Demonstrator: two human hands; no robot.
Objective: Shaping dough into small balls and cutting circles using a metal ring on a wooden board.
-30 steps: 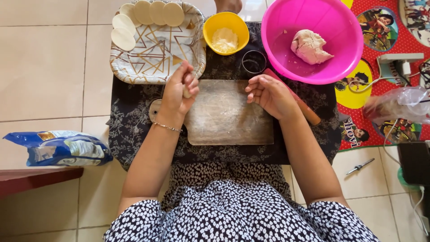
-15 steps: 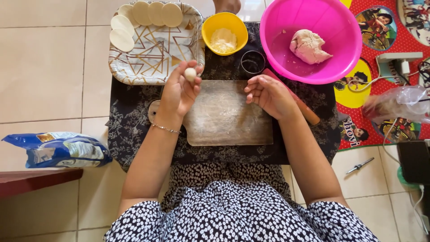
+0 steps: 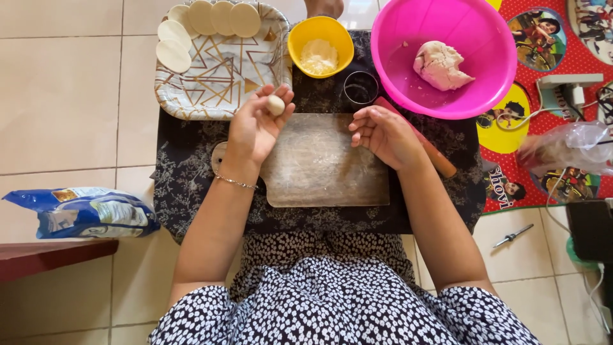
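Note:
My left hand (image 3: 255, 124) is raised over the left end of the floured wooden board (image 3: 325, 169), and its fingertips pinch a small ball of dough (image 3: 275, 105). My right hand (image 3: 383, 133) hovers palm up over the board's right edge, fingers loosely curled around nothing. A wooden rolling pin (image 3: 434, 153) lies partly under that hand. Behind the board a pink bowl (image 3: 415, 76) holds a lump of dough (image 3: 440, 65). A yellow bowl (image 3: 300, 38) holds flour. Several flat dough discs (image 3: 211, 18) line the far edge of a patterned tray (image 3: 220, 70).
A round metal cutter ring (image 3: 361, 87) stands between the bowls. A blue flour bag (image 3: 83, 212) lies on the tiled floor at left, next to a red ledge (image 3: 51, 255). A red patterned mat (image 3: 549, 89), a plastic bag (image 3: 568, 147) and cables are at right.
My left hand lifted off the board and turned, bringing the small dough ball up into its fingertips. My right hand stayed almost still.

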